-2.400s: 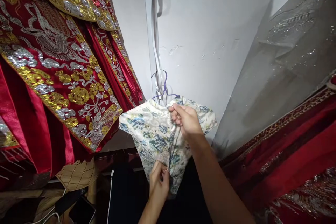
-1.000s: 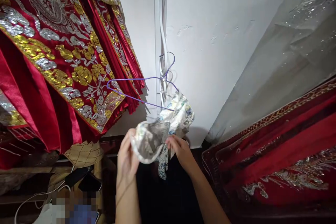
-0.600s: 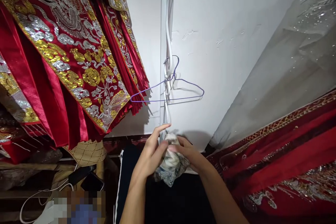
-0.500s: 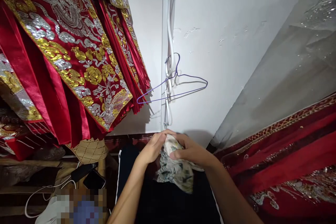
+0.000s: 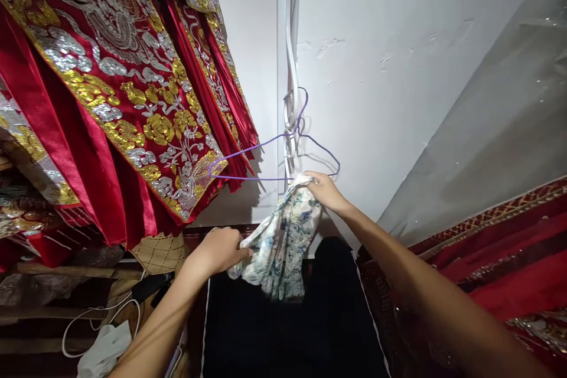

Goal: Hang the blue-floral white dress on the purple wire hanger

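A floral cloth garment (image 5: 286, 236), white with green and blue print, is stretched between my two hands; its exact kind I cannot tell. My left hand (image 5: 221, 251) pinches its lower left corner. Higher up, my right hand (image 5: 325, 192) grips the top right edge, close to the bottom bar of a purple wire hanger (image 5: 266, 178). The hanger hangs by its hook from a white strap (image 5: 291, 59) on the wall, tilted down to the left. Gathered folds of the garment fall over my dark trousers (image 5: 283, 336).
Red robes with gold and silver sequins (image 5: 159, 130) hang at the left. Another red embroidered fabric (image 5: 509, 271) lies along the right, under a grey translucent covering (image 5: 487, 124). A white cable (image 5: 66, 336) and a pale cloth (image 5: 106, 348) are at the lower left.
My hands have moved apart, right hand up toward the hanger and left hand down to the left. The bunched garment is now spread between them. The hanger has swung slightly.
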A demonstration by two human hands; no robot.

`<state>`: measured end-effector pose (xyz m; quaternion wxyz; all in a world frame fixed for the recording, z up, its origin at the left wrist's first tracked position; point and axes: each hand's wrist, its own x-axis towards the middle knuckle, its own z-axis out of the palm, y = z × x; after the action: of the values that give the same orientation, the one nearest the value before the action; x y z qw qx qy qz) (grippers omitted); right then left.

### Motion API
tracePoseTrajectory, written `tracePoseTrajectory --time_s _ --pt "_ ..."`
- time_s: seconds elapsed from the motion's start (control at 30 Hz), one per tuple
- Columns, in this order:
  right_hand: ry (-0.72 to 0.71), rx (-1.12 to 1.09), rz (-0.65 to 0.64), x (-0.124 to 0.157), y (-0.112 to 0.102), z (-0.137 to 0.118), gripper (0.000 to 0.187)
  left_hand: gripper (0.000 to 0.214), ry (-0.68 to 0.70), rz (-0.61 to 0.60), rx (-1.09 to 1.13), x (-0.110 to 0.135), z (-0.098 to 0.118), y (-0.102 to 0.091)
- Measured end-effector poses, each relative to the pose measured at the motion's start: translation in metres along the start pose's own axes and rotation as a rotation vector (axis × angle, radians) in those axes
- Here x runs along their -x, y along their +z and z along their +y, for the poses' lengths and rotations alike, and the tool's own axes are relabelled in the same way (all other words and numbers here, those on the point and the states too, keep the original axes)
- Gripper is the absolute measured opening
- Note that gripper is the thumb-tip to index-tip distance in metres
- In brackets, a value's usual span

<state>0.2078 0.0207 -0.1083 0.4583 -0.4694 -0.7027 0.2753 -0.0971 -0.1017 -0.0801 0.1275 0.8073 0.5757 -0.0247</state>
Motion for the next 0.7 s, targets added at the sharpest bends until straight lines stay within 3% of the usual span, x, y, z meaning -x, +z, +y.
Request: tracePoseTrajectory --time_s 0.07,0.17,0.27,0.37,0.57,0.63,0.7 --pt "0.013 0.045 0.035 0.008 -0.010 0.007 0.027 0.034 -0.089 0.001 -0.038 0.003 -0.007 0.001" --pt "0.036 0.123 0.095 0.027 -0.038 0.008 0.027 0.040 -0.141 0.117 -0.005 0.001 -0.018 -0.004" --pt "0.044 0.181 0.124 0.046 -0.065 -0.003 0.025 0.038 -0.062 0.295 0.129 -0.006 -0.021 -0.018" --pt "0.055 0.197 0.124 0.058 -0.083 -0.019 0.022 0.046 0.088 0.493 0.286 -0.020 -0.012 -0.037" --pt "0.085 0.109 0.012 0.074 -0.082 -0.046 0.029 0.043 0.315 0.688 0.527 -0.058 0.028 -0.070" --pt "0.116 0.082 0.008 0.082 -0.078 -0.051 0.039 0.041 0.389 0.669 0.536 -0.070 0.034 -0.077" --pt "0.134 0.099 0.108 0.090 -0.079 -0.054 0.056 0.035 0.462 0.586 0.560 -0.079 0.033 -0.081"
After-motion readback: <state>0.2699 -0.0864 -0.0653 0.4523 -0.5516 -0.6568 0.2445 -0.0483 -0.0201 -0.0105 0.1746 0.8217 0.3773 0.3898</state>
